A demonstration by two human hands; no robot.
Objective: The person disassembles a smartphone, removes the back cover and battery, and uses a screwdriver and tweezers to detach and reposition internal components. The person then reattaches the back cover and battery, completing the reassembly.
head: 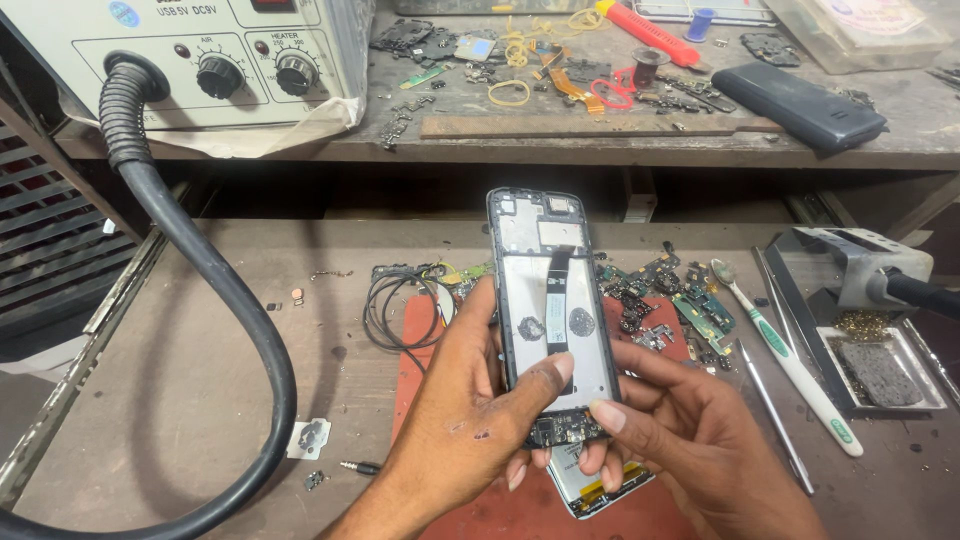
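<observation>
My left hand [455,420] grips an opened phone frame [550,310], held upright with its bare inside facing me. A black flex strip runs down its middle, and a small circuit board sits at its lower end. My left thumb lies across the lower part of the frame. My right hand [690,430] supports the bottom right corner, fingertips on the small board. Under both hands a flat battery [600,492] with a yellow edge lies on a red mat [500,500].
A thick black hose [215,290] curves down from a hot-air station [200,60] at the left. Loose circuit boards [690,300], a white-green toothbrush [790,360], a metal tool [775,415] and a soldering stand [860,320] lie to the right. The rear shelf holds parts and a dark phone [800,105].
</observation>
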